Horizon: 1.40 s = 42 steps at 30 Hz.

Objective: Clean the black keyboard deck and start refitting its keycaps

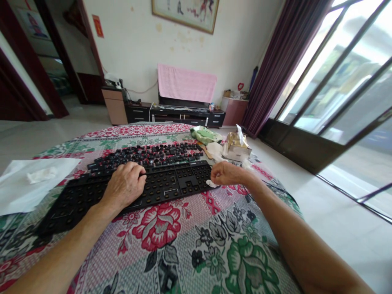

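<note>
A black keyboard with its keycaps off lies at a slant on the flowered tablecloth. My left hand rests over its middle, fingers curled down at the far edge and thumb on the bare key posts. At the keyboard's right end, my right hand is closed around a small white tissue that touches the key area. Loose black keycaps are spread in a heap just beyond the keyboard.
On the left lies a white sheet with a crumpled tissue on it. At the back right are a green bag, more crumpled tissue and a gold tissue box. A dark cable runs near the table's right edge.
</note>
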Tool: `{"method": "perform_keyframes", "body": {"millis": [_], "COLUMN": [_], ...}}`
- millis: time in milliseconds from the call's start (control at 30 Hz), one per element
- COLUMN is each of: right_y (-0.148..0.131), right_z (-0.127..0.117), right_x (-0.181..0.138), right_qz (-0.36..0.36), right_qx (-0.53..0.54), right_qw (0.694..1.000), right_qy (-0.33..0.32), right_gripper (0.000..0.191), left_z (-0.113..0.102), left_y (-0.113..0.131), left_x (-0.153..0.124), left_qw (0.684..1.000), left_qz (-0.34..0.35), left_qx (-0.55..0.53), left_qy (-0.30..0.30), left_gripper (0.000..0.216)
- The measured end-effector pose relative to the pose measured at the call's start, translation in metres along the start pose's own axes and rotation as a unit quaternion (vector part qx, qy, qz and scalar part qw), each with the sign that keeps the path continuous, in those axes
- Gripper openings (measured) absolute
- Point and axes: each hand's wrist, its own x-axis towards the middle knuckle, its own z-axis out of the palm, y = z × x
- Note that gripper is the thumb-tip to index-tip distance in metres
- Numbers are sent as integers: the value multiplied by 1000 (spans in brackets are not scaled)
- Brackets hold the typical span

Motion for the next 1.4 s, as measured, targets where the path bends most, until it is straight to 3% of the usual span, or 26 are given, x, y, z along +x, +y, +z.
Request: {"method": "perform_keyframes", "body": {"millis": [167,300,400,500,567,667,833,967,1067,1200,1400], "right_y": [4,6,3,-4,-6,-4,-4,-12,-19,-31,-46], "right_z": [-1,-4,-2,10,22,35,34,25,24,34,48], "right_x": [-1,-1,5,18,28,36,32,32,44,72,89], "right_qz": [-8,54,53,-22,-73,-103,-53,-11,-43,-122,-113], "right_qx": [-6,-48,-36,-30,-37,-64,-101,-89,-51,-29,-78], "right_qw": [1000,997,990,966,954,958,966,954,945,945,960], "right_qy": [10,26,129,257,290,259,233,288,322,303,242], "right_gripper": [17,17,20,27,27,30,27,22,24,26,27], "left_z": [0,1,0,-1,-2,-2,-1,0,-1,-3,-4], "left_y": [-1,0,1,2,3,3,2,3,4,6,5], "left_x": [0,0,0,0,0,0,0,0,0,0,0], "left_qw": [1000,1000,1000,1000,1000,1000,999,999,999,999,999], "left_qz": [2,-4,-9,-12,-11,-15,-21,-26,-30,-33,-30], "left_qx": [1,-1,-3,-1,-2,-12,-30,-38,-35,-33,-31], "left_qy": [1,-1,-1,3,1,0,1,-1,-5,-7,-10], "left_gripper": [19,18,17,18,18,18,17,16,15,16,14]}}
